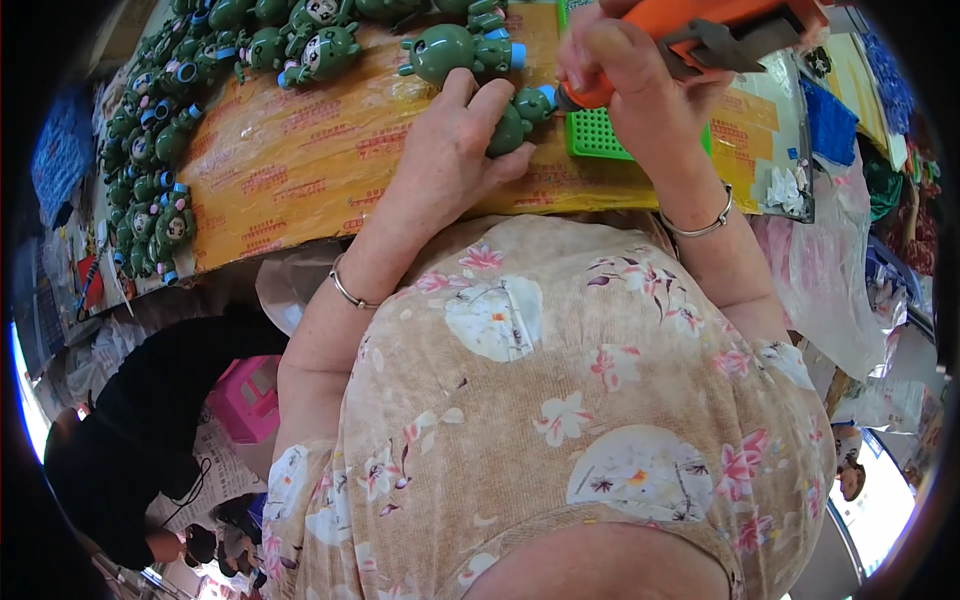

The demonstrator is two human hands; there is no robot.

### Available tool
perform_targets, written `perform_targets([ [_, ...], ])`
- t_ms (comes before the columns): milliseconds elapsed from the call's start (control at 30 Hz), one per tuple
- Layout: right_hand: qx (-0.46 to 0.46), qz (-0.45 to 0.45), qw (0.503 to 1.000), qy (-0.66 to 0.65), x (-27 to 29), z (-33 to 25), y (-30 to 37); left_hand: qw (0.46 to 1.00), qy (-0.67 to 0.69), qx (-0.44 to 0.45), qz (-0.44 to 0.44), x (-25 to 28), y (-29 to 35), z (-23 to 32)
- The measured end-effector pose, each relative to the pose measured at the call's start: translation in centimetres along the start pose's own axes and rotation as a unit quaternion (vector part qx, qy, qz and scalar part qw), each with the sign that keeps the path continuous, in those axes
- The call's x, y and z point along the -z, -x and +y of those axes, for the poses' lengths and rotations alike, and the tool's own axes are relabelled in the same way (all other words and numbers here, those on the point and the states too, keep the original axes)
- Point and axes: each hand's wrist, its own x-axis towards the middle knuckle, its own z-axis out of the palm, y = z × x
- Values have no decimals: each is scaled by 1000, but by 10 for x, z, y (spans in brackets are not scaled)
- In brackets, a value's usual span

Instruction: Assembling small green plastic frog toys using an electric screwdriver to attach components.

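My left hand (458,140) is closed on a small dark green toy figure (510,132), pinning it to the table with its light blue end turned right. My right hand (640,85) grips an orange power screwdriver (690,18), its dark tip meeting or nearly meeting that blue end. Just beyond my left fingers lies another green toy figure (443,54), also with a blue end. Under the tool and my right wrist, a bright green perforated basket (596,138) sits partly hidden.
Many green toy figures (325,52) crowd the table's far and left edges. Tape with red print covers the tabletop (290,150). White scraps (786,188) lie at its right corner, near a blue piece (830,122). A person in black (140,420) bends beside a pink plastic item (245,400) at lower left.
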Motion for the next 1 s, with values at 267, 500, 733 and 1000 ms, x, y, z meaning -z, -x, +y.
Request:
perform_targets([
  [267,-165,126,974,89,-10,-43,-19,999,-3,27,-33,11,1,9],
  [500,-83,148,958,230,58,-40,-31,996,43,54,-50,8,-1,2],
  [733,-56,154,957,241,65,-34,-22,993,85,71,-39,12,-3,3],
  [1000,-62,150,961,226,68,-27,-16,993,82,81,-20,15,0,7],
])
